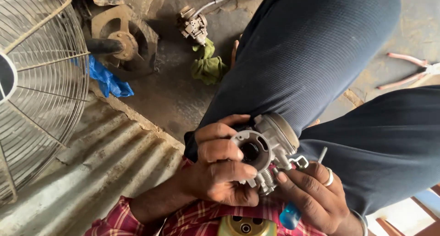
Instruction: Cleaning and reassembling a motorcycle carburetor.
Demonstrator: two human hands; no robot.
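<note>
Hands meet over our lap: our left hand (220, 165) wraps its fingers around a grey metal carburetor (266, 149); our right hand (316, 197) grips a blue-handled screwdriver (293, 211), fingertips against the carburetor's underside; a green rag (208, 66) lies on the floor beyond.

We see a dull grey cast-metal carburettor body (268, 146), matt and slightly grainy, with a threaded bright steel screw at its base. The blue translucent plastic screwdriver handle (290, 216) looks glossy. The round wire fan guard (41, 89) is thin, tarnished metal. An olive green cloth rag (208, 64) lies crumpled on the rough, stained concrete floor (169, 94), and the trousers are dark ribbed fabric
</note>
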